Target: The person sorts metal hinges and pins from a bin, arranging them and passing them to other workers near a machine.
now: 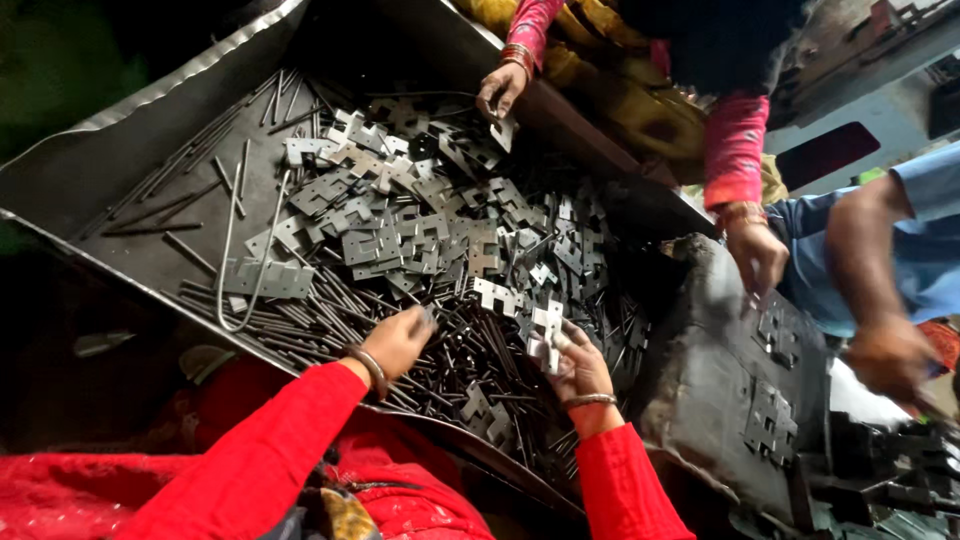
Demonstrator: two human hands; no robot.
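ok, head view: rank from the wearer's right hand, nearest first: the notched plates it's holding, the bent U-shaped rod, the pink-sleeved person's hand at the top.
1. Notched plates: in the right hand itself, at the pile's lower middle.
2. Pink-sleeved person's hand: top centre, across the pile by the tray's far edge.
3. Bent U-shaped rod: far left of the tray, beyond the left hand.

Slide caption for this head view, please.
Left hand and right hand pick among notched metal plates and thin rods in a tray.
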